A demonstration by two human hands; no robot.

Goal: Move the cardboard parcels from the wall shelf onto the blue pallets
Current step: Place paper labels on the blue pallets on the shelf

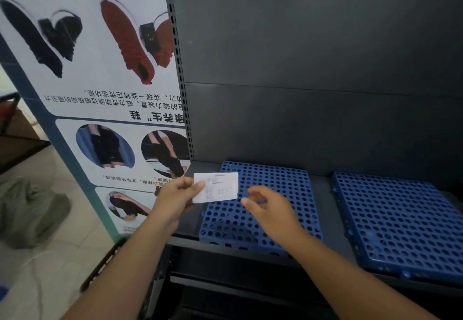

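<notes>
Two blue pallets lie flat, side by side, on the base of a dark grey wall shelf (pixel 323 187), with a narrow strip of the base showing between them. The left pallet (pixel 275 177) sits toward the left end of the base. Its near half is partly covered by the person's hands and forearms. The right pallet (pixel 400 219) runs off toward the right edge of the view, its grid of round holes visible across the top. Behind both rises the shelf's plain dark back panel (pixel 313 56), bounded on the left by a slotted metal upright (pixel 181 69).

Above the far left part of the left pallet, the left hand (pixel 175 199) pinches a white printed slip (pixel 220 187) by its left edge, thumb on the printed face and the other fingers curled behind it. The slip is held upright in the air, clear of the pallet. The right hand (pixel 270 209) hovers just right of the slip's lower right corner, fingers loosely curled and thumb apart from them, gripping nothing. Whether a fingertip touches the paper cannot be told.

Left of the upright stands a poster (pixel 100 89) showing black and red shoes. Further left, a grey crumpled bag (pixel 30 212) lies on the pale tiled floor (pixel 62 269).
</notes>
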